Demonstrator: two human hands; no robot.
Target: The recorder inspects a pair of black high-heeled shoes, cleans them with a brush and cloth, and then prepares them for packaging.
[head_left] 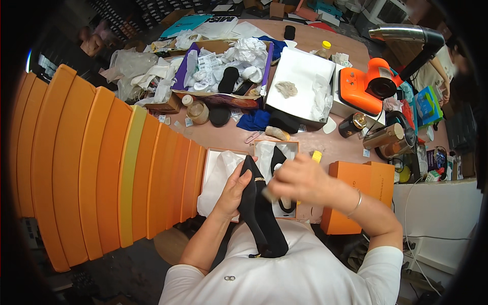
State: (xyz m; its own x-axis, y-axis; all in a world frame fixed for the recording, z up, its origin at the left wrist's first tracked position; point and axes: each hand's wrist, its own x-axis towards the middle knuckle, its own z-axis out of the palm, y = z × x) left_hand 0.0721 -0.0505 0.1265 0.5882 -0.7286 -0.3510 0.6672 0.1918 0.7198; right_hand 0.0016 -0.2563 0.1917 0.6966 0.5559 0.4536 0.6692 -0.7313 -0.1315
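Note:
My left hand (235, 189) is closed around a black pointed-toe shoe (262, 216) and holds it toe up in front of my chest. A small gold-coloured ornament (260, 179) sits on the shoe's upper. Just right of the shoe, my right hand (301, 179) has its fingers curled and is blurred by motion. A small pale thing shows at its fingertips, too smeared to name. Beneath the hands lies an open shoe box (296, 148) with white tissue and another black shoe (278, 155), partly hidden by my right hand. White tissue paper (219, 178) fills the box part at left.
Stacked orange boxes (109, 168) rise along the left. An orange box (341, 216) stands at right. Further back are a purple carton (269, 61) of crumpled paper, a white box lid (300, 71), an orange machine with a metal nozzle (362, 89), and a glass bottle (198, 111).

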